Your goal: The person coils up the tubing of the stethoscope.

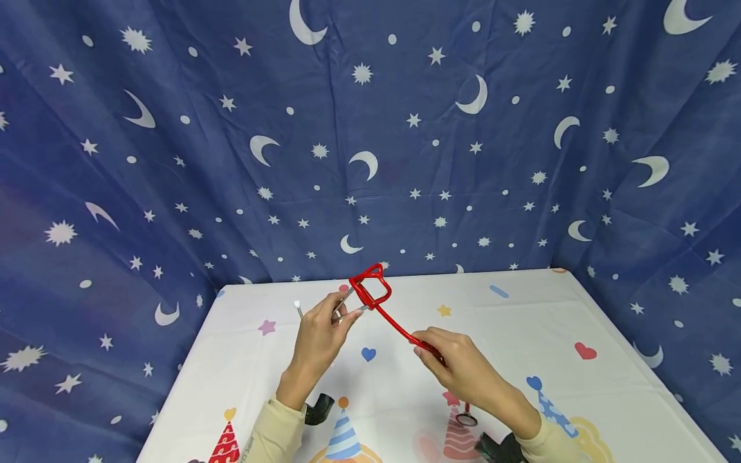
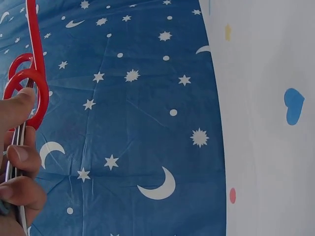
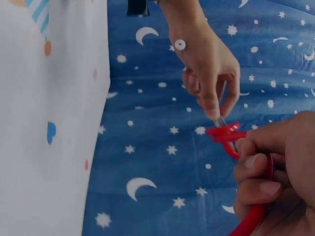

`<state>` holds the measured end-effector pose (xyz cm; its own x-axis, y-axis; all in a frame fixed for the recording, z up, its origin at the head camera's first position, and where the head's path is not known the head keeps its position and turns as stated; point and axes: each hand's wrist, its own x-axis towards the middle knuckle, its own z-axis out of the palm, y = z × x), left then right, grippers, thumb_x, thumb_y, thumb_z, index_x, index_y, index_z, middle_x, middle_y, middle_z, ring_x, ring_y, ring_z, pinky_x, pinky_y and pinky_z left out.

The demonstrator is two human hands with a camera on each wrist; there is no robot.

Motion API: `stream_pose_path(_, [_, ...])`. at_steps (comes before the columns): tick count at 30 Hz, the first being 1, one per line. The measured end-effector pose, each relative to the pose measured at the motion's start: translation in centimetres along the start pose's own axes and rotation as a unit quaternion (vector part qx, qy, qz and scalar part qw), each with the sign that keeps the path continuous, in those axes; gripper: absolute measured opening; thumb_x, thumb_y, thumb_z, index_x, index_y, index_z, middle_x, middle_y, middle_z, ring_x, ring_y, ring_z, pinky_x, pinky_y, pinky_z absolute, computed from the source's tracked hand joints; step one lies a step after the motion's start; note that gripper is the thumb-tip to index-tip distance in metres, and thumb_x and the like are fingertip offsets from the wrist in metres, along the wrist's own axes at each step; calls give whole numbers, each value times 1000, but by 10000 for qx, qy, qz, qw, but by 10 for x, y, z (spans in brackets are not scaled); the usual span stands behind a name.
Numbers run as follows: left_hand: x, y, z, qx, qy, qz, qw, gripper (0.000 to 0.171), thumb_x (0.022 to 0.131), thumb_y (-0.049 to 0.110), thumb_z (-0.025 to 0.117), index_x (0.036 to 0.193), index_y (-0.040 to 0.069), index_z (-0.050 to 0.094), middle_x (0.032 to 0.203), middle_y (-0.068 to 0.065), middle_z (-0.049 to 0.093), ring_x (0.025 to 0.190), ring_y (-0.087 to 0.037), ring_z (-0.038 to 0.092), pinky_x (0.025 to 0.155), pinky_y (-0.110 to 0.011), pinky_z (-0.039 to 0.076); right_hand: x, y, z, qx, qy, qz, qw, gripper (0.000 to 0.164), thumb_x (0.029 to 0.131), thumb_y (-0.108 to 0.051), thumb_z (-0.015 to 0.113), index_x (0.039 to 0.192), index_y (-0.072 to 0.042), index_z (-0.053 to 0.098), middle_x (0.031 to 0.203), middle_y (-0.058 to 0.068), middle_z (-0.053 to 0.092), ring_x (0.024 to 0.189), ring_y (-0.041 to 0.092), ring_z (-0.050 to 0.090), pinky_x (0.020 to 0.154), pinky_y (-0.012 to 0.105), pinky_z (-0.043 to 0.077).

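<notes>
Both hands hold a stethoscope (image 1: 399, 326) with red tubing above the table. My left hand (image 1: 320, 337) grips its metal ear tubes (image 1: 346, 315), and a white ear tip (image 1: 298, 304) sticks out past the knuckles. Just beyond those fingertips, the red tubing is wound in a loop (image 1: 384, 297) around the ends of the metal tubes; the left wrist view shows the thumb right at this loop (image 2: 43, 98). My right hand (image 1: 457, 363) grips the tubing further along, fingers curled round it. Below that hand hangs the round chest piece (image 1: 466, 419).
A white tablecloth (image 1: 405, 366) printed with hearts, stars and party hats covers the table. Behind and at both sides hangs a dark blue curtain (image 1: 399, 193) with moons and stars. Black straps (image 1: 320, 409) sit at the wrists.
</notes>
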<state>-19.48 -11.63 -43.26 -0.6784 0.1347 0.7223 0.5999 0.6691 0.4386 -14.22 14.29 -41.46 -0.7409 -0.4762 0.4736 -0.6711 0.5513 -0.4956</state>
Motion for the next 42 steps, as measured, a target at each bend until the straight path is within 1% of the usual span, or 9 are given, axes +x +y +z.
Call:
stream_pose_path(4, [0,-1,-2,144,-7,-23,9999,42,79,18,82,114,2,66,72,0,60,57,-5,43,51,-17,40,-3,1,-11,-77,-98,-28,9999,14,92,-11,69,106,-10,69,75,-13,57,59,-6,40,48,13,40])
stream_pose_path(10, [-3,0,0,434,-323,181,9984,39,81,22,81,113,4,66,75,2,59,59,-6,46,54,-17,43,-5,-2,-27,284,-724,-129,9969,18,94,-9,65,112,-10,68,80,-11,60,59,-7,42,51,15,42])
stream_pose_path(18, [-4,7,0,529,-667,438,9954,41,82,24,80,115,4,66,76,4,59,57,-5,41,52,-15,37,4,-1,-41,-242,-94,-724,9970,21,89,-4,69,108,-14,67,82,-9,62,61,-6,38,51,12,38])
stream_pose_path(19, [-4,8,0,519,-695,476,9951,41,82,24,80,116,4,66,77,4,59,57,-5,42,52,-14,37,5,-1,-42,-287,-55,-788,9965,21,90,-4,69,108,-14,67,82,-10,61,61,-6,38,53,13,39])
stream_pose_path(21, [-4,11,1,510,-741,558,9944,41,82,24,80,116,4,66,76,4,59,57,-4,42,52,-13,36,7,0,-45,-351,4,-896,9954,21,90,-5,69,107,-16,67,82,-12,60,62,-7,39,66,16,52])
stream_pose_path(25, [-5,16,2,568,-813,763,9921,39,84,24,79,115,4,67,76,4,60,58,-4,45,52,-12,37,12,0,-49,-384,84,-1021,9940,20,90,-5,69,107,-16,67,83,-12,60,63,-5,42,70,14,51])
stream_pose_path(28, [-6,21,3,597,-883,905,9902,37,85,24,78,115,5,67,77,4,62,58,-4,48,53,-12,41,15,0,-52,-368,121,-1017,9941,21,90,-5,68,108,-16,67,87,-11,62,64,-2,43,58,9,39])
stream_pose_path(35, [-6,33,2,506,-1079,1181,9858,35,85,24,78,113,6,67,85,1,70,64,-7,64,57,-17,51,24,0,-58,-425,397,-1149,9917,16,95,-14,64,110,-15,68,84,-10,62,63,-2,42,55,8,36])
stream_pose_path(42, [-6,39,3,335,-1274,1558,9790,35,85,25,77,113,7,66,93,0,73,74,-5,71,62,-20,55,35,5,-58,-342,465,-1299,9899,28,84,3,72,108,-12,69,84,-7,63,61,-1,41,54,8,35])
